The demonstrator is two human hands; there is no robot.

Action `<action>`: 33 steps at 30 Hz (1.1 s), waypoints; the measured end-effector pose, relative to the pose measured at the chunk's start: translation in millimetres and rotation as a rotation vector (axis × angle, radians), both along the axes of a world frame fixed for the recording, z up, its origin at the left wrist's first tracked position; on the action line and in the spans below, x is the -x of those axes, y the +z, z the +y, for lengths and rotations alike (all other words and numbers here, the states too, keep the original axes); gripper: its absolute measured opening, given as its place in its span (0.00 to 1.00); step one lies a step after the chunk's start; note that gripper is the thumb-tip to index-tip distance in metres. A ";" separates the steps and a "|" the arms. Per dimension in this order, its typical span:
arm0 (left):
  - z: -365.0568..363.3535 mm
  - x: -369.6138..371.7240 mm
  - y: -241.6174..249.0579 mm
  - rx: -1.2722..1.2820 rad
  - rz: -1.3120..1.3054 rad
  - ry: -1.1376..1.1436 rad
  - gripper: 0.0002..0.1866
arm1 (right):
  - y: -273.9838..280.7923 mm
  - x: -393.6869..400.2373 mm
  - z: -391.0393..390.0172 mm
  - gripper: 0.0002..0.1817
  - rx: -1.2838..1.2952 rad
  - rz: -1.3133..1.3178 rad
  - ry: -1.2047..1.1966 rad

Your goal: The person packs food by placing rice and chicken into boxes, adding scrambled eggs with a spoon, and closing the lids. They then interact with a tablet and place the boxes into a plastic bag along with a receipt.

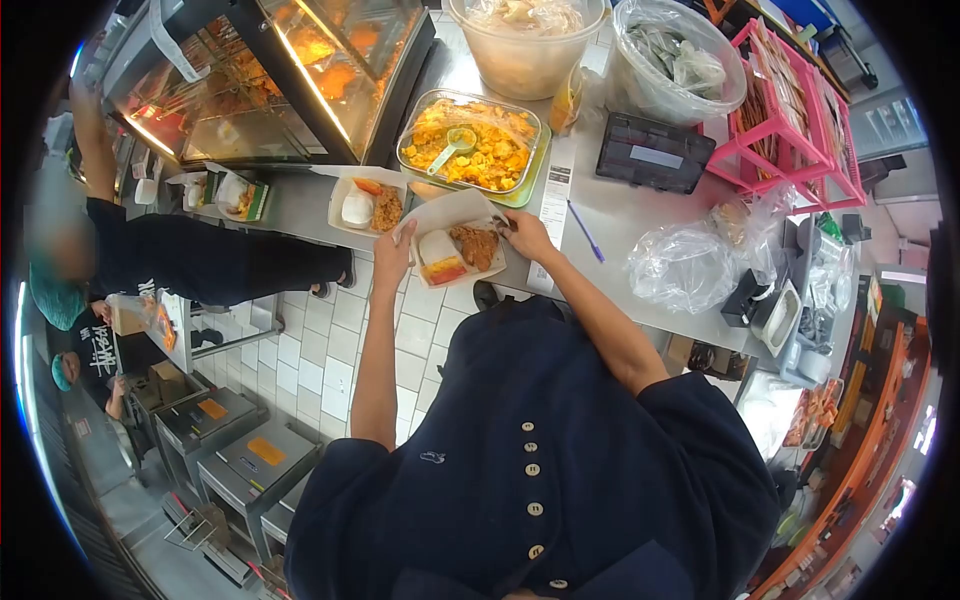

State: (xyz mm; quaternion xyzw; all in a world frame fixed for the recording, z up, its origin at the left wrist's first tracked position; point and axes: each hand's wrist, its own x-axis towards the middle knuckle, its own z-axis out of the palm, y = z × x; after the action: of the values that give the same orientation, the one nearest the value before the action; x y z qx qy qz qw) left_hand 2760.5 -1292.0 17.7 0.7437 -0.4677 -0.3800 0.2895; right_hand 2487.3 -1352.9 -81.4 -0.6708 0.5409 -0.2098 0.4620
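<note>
Between my two hands is an open paper food box (452, 210), held just off the front edge of the steel counter. Inside it lie a rounded white rice portion (437, 247), a piece of fried chicken (477, 247) and a red-and-yellow packet (443, 271). My left hand (392, 258) grips the box's left side, and my right hand (528, 236) pinches its right edge near the lid. Just beyond my left hand, a second open box (345, 210) with rice and chicken stands on the counter.
Behind the boxes sits a tray (541, 150) of yellow chopped food with a green scoop (455, 146). A lit glass display case (345, 100) stands left of it. A pen (586, 232), receipt (555, 200) and pink rack (790, 140) are rightward. A co-worker (180, 250) stands at left.
</note>
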 end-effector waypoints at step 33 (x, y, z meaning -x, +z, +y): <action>-32.0 -16.9 -17.1 0.024 0.242 -0.119 0.28 | -0.5 297.3 360.8 0.15 -0.245 0.591 -0.209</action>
State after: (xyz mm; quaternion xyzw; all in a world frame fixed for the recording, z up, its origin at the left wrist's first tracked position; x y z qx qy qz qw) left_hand 2777.4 -1324.0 0.6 0.6598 -0.4771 -0.4778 0.3299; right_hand 2190.0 -992.2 -81.9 -0.5829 0.7387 0.0141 0.3382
